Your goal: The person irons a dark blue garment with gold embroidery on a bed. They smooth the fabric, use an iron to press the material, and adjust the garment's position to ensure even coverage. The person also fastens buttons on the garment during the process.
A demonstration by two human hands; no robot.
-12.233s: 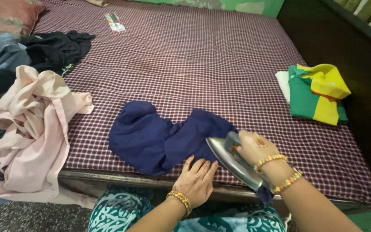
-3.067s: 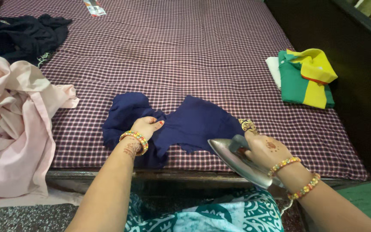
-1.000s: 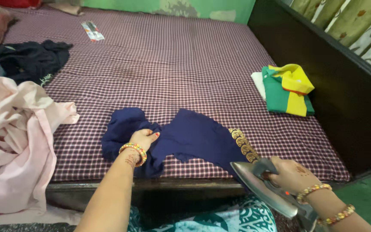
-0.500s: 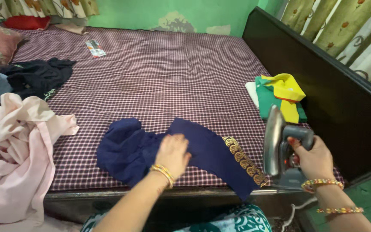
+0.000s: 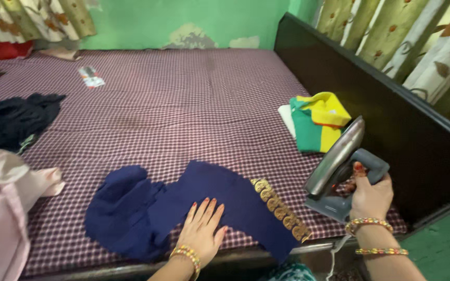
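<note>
Our left hand (image 5: 202,230) covering part of the navy cloth (image 5: 183,208), pink garment (image 5: 1,208) at the bed's left edge cut off by the frame, small packet (image 5: 90,77) near the far edge too small for us to tell.

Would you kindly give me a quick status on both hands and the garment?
Left hand flat on navy garment. Right hand grips iron, tipped up on its heel beside the gold trim. Nothing lying on the garment.
</note>
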